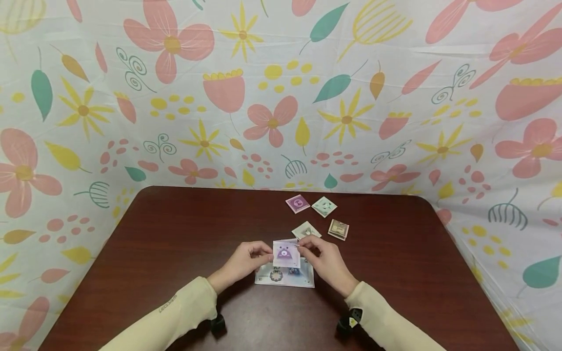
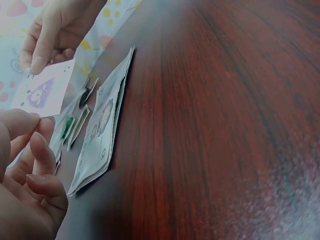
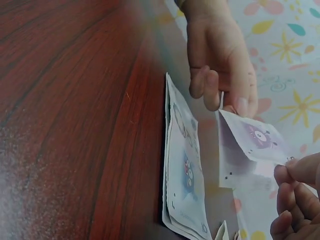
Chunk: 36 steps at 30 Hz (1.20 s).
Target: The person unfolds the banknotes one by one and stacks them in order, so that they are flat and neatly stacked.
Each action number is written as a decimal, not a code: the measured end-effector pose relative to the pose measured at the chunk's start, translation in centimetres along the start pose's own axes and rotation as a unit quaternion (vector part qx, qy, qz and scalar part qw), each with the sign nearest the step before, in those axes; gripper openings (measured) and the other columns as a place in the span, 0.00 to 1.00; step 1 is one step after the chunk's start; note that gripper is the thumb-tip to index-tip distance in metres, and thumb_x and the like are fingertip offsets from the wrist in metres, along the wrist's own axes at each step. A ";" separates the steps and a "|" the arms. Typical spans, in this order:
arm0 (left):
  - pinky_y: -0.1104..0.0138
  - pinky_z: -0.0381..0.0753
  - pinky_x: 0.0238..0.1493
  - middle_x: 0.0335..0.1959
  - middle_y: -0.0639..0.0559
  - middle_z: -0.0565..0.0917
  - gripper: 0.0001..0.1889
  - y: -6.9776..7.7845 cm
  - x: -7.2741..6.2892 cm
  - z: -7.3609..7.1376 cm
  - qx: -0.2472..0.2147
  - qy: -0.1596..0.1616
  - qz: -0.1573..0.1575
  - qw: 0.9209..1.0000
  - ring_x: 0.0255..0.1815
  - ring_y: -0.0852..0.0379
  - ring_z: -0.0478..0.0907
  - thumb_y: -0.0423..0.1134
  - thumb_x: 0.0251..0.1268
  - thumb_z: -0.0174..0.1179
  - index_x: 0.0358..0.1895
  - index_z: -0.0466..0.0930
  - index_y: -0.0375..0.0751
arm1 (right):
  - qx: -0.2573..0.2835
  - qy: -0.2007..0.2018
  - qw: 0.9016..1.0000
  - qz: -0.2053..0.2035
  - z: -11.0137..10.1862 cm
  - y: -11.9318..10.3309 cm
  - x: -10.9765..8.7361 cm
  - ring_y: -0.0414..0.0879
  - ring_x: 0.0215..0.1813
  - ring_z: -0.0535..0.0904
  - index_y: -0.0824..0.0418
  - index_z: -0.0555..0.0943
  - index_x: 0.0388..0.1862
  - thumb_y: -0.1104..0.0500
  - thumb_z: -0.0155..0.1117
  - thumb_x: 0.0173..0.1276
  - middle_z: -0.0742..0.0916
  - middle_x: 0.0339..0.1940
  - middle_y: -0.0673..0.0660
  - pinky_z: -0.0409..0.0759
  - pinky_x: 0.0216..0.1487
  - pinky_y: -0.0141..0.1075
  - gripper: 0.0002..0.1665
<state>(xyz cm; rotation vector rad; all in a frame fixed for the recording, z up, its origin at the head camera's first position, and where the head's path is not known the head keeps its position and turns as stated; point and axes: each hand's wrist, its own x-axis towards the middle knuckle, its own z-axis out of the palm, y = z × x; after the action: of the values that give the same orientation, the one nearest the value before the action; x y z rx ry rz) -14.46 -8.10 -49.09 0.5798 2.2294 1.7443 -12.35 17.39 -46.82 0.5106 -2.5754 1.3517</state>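
Between both hands is a pale purple folded paper note [image 1: 286, 254] printed with a triangular one-eyed figure. My left hand [image 1: 243, 262] pinches its left edge between thumb and finger. At the opposite edge, my right hand [image 1: 328, 262] pinches it the same way. The right wrist view shows the note's folded layers [image 3: 255, 140] standing apart, with the upper flap lifted. Beneath the hands a thin stack of printed paper notes [image 1: 263, 279] lies flat on the table, partly covered by the held note in the head view.
Beyond the hands lie several small folded paper notes: a purple one [image 1: 298, 204], a green one [image 1: 324, 206], a brown one [image 1: 338, 229] and a whitish one [image 1: 307, 229]. The dark wooden table [image 1: 184, 234] ends at a flower-patterned cloth [image 1: 272, 161] behind.
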 end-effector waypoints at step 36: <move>0.69 0.76 0.34 0.44 0.49 0.87 0.12 -0.7 2.2 -2.7 0.110 0.016 0.078 0.991 0.31 0.60 0.76 0.34 0.73 0.66 0.55 0.88 0.39 | 0.016 0.013 0.998 -0.063 -0.5 -0.3 -0.3 0.35 0.33 0.79 0.53 0.87 0.40 0.68 0.72 0.69 0.88 0.32 0.44 0.78 0.33 0.32 0.09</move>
<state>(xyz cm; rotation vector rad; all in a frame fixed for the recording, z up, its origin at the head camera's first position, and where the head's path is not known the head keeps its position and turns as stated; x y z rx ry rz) -17.72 -9.61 -48.94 0.7985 2.4789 1.5963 -11.99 17.73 -46.37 0.6446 -2.4597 1.3497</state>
